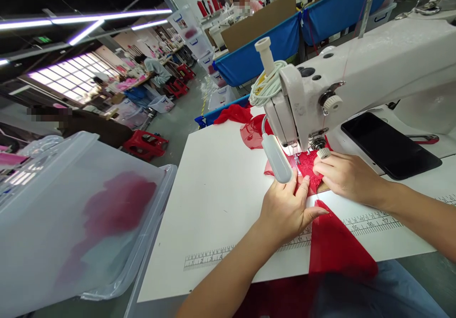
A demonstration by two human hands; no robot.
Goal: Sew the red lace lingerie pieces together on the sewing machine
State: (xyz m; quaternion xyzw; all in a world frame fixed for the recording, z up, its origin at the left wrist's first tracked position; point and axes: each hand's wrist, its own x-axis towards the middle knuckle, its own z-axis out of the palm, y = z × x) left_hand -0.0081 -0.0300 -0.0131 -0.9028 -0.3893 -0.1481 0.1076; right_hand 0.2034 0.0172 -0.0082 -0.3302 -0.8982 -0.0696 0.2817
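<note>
Fingers either side, red lace fabric between them

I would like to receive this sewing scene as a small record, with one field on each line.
Left hand: bare left hand, fingers on red textured fabric
Right hand: bare right hand, fingertips at the same fabric's right side
Machine: large white sewing machine, above the fabric
Lamp: white oblong lamp, left of the needle area
Surface: flat white table with black printed ruler
Phone: black rectangular phone, beyond the right forearm
Left side: translucent plastic bin, reddish contents
</note>
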